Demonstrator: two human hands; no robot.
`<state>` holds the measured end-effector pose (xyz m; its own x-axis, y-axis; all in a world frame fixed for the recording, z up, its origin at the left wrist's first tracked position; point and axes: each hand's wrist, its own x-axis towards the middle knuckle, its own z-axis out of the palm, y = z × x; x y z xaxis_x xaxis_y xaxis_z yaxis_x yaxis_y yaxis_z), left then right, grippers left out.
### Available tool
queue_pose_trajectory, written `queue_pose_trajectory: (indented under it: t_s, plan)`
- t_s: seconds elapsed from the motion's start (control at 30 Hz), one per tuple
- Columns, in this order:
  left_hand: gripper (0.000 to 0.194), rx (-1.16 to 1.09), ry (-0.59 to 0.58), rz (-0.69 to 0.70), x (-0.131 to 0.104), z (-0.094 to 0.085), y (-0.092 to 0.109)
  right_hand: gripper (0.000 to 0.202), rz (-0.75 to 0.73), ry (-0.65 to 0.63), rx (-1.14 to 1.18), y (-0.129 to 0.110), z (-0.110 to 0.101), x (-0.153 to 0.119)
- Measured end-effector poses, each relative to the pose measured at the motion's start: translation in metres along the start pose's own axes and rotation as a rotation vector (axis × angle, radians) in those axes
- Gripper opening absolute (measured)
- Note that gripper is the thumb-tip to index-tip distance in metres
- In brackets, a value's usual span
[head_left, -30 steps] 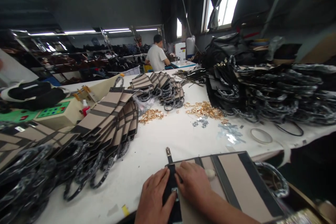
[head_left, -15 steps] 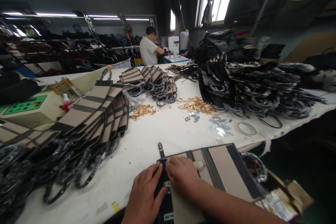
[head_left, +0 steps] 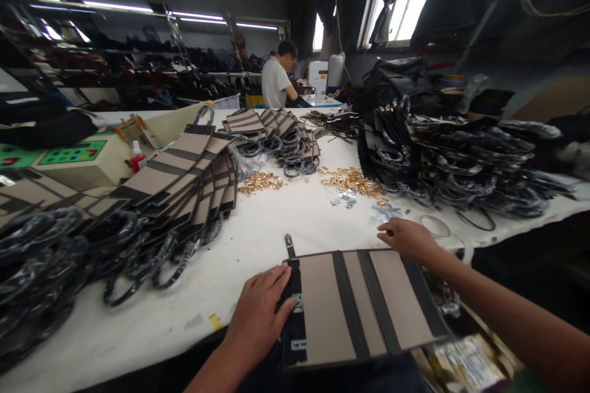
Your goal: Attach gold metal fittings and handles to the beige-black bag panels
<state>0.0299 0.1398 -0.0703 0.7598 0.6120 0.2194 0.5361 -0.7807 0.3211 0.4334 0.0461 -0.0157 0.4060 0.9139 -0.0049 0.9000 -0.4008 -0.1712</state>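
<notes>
A flat beige-and-black striped bag panel (head_left: 322, 313) lies along the table's front edge, partly overhanging it. My left hand (head_left: 262, 298) rests flat on its black left border, fingers stretched, thumb beside a small metal plate (head_left: 297, 303). Another metal plate (head_left: 298, 344) sits lower on that border. From the panel's far left corner sticks out a black tab with a metal fitting (head_left: 289, 244). My right hand (head_left: 408, 239) hovers past the panel's far right corner, near flat silver metal pieces (head_left: 385, 214). Its fingers are curled; what they hold, if anything, is hidden.
Striped panels with wrapped handles (head_left: 184, 159) are stacked at left, beside a machine with green keypads (head_left: 74, 153). Gold metal fittings (head_left: 353, 183) lie mid-table. Black bag pieces (head_left: 442, 159) are piled at right. A person (head_left: 276, 80) stands at the back.
My right hand has left the panel's left border and moved right and away, toward the silver pieces. The pale, rounded item near it no longer shows. My left hand stays on the border.
</notes>
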Motion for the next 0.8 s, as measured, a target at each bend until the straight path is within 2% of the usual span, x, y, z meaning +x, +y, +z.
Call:
queue_pose_trajectory:
  t_s: [0.1,0.2,0.27,0.37,0.4,0.47,0.57,0.63,0.7,0.8]
  plan:
    - [0.049,-0.06,0.013,0.002,-0.001,-0.005,0.001,0.034,0.045,-0.022,-0.016,0.038,0.017,0.001]
    - [0.048,-0.11,0.018,0.0,-0.003,-0.01,0.004,0.037,0.018,0.002,0.03,0.062,0.042,0.003]
    - [0.047,-0.133,0.012,-0.02,-0.004,-0.013,0.006,0.036,-0.013,0.003,0.054,0.072,0.049,0.006]
    - [0.047,-0.16,0.01,-0.052,-0.005,-0.013,0.009,0.032,-0.062,-0.038,0.117,0.065,0.039,0.011]
    - [0.048,-0.169,0.009,-0.056,-0.005,-0.013,0.009,0.032,-0.079,-0.063,0.164,0.054,0.032,0.011]
    - [0.049,-0.182,0.01,-0.059,-0.007,-0.01,0.009,0.033,-0.128,-0.149,0.288,0.015,0.016,0.007]
    - [0.048,-0.183,0.023,-0.066,-0.008,-0.006,0.009,0.03,-0.277,-0.321,0.468,-0.068,0.001,-0.004]
    - [0.048,-0.186,0.036,-0.073,-0.009,-0.005,0.01,0.027,-0.362,-0.43,0.552,-0.121,0.001,-0.007]
    - [0.047,-0.193,0.044,-0.076,-0.01,-0.005,0.01,0.025,-0.399,-0.531,0.619,-0.159,0.008,-0.005]
    - [0.045,-0.203,0.049,-0.075,-0.01,-0.005,0.011,0.023,-0.416,-0.625,0.638,-0.185,0.022,0.003]
